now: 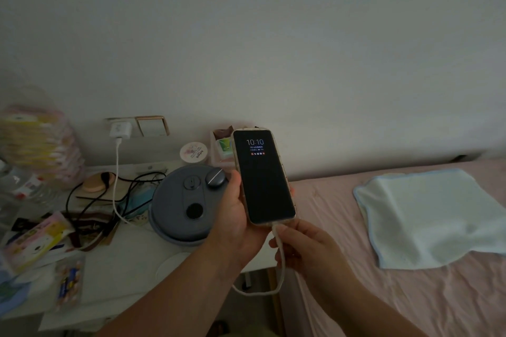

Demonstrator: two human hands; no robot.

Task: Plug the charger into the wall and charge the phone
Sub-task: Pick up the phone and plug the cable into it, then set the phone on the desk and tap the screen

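My left hand [232, 216] holds a black phone [264, 178] upright in the middle of the view; its lit screen reads 10:10. My right hand [304, 249] pinches the white cable [280, 252] just under the phone, where the plug meets the bottom edge. The cable loops down below my hands, passes behind my left arm and runs up to the white charger [120, 129], which sits in the wall socket at the left.
A cluttered white bedside table [131, 260] holds a grey round lidded container [180, 208], black cords, packets and a small jar [193, 152]. A wall switch [152, 126] is beside the charger. A pink bed [410, 295] with a light blue towel [427, 219] fills the right.
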